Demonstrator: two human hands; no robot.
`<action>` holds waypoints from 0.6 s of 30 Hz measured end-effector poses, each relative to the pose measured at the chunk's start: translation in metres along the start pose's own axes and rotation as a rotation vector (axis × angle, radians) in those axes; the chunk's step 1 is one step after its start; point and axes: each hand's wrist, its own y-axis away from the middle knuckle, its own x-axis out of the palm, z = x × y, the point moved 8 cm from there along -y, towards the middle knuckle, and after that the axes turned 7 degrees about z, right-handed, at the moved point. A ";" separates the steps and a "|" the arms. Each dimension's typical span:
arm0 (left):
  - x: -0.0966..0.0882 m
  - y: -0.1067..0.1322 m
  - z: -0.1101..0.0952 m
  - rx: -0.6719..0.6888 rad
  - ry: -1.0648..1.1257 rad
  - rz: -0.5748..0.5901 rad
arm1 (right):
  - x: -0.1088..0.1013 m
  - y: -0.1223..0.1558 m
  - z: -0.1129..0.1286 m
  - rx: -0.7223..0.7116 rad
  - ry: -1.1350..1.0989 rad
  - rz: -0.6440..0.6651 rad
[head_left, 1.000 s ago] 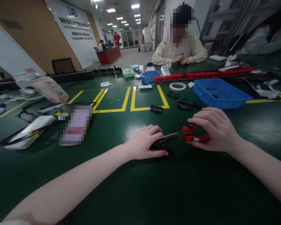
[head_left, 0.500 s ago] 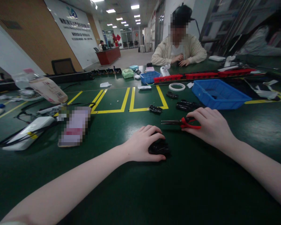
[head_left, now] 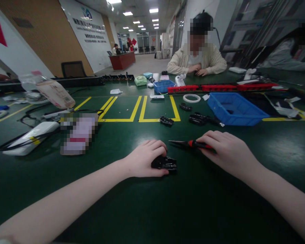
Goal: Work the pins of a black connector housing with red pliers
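My left hand (head_left: 144,157) is curled over a small black plastic part (head_left: 165,163) that lies on the green table (head_left: 152,203), gripping it from the left. To its right, my right hand (head_left: 225,150) closes over the red handles of long-nose pliers (head_left: 190,144). The pliers lie nearly flat, their thin metal jaws pointing left and ending just above the black part without touching it.
Several more black parts (head_left: 199,119) lie beyond the hands near yellow floor-tape lines. A blue bin (head_left: 235,110) stands at right, a tape ring (head_left: 191,98) and a smaller blue bin (head_left: 163,86) farther back. White devices and cables (head_left: 30,137) are at left. A person sits opposite.
The right hand has lifted the pliers off the black part, drawn them back to the right and laid them flat. The left hand stays on the part.
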 end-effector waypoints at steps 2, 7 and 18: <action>0.001 0.000 0.002 -0.025 0.000 -0.012 | 0.003 0.002 0.001 -0.039 -0.022 -0.001; 0.002 -0.002 0.005 -0.038 0.031 -0.024 | 0.021 0.007 -0.009 -0.025 -0.168 0.054; 0.002 -0.004 0.002 -0.041 -0.029 0.014 | 0.036 0.012 -0.040 -0.019 -0.287 0.157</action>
